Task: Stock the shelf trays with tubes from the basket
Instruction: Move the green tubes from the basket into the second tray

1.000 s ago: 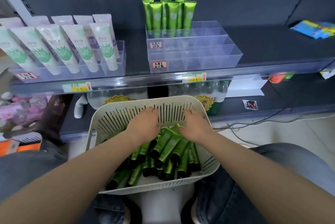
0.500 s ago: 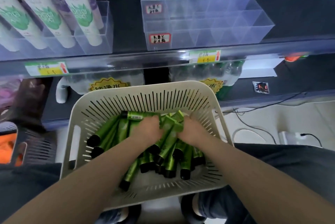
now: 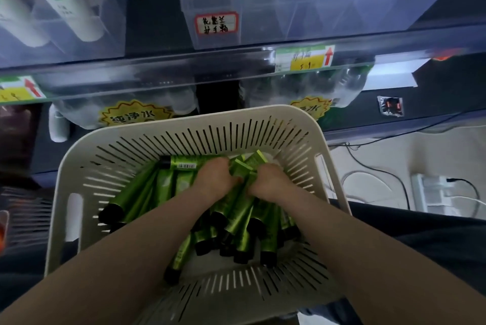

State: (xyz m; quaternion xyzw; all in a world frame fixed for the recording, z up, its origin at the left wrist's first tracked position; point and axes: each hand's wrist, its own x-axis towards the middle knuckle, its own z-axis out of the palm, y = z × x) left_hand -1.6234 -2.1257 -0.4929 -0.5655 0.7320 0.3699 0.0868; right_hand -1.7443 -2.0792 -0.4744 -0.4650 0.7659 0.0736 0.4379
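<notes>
On the upper shelf's left end, a clear tray (image 3: 113, 22) holds white tubes (image 3: 79, 9) leaning back. A yellow price tag (image 3: 18, 90) sits on the shelf's front edge below it.

Lower down, the cream slotted basket (image 3: 210, 117) fills the middle of the view, its far rim just under the shelf's front edge. Along the basket's left side, loose green tubes (image 3: 136, 193) lie with their black caps towards the near-left corner. One tube with a barcode lies crosswise by the far wall, touching the left hand.

The left hand (image 3: 214, 180) is knuckles-up in the pile near the basket's centre, fingers curled down round a bunch of tubes. The right hand (image 3: 265, 182) is just beside it, gripping another bunch in the same way. Crimped tube ends stick out beyond and between the two hands, towards the far wall. The capped ends fan out under the wrists to the near rim.

Above, right of centre, a divided tray (image 3: 342, 4) stands at the shelf's front edge, with a red-bordered handwritten label (image 3: 217, 22) at its left end. A second price tag (image 3: 305, 59) is on the edge below it.

On the floor at far right, a power strip (image 3: 431, 193) lies among cables.
</notes>
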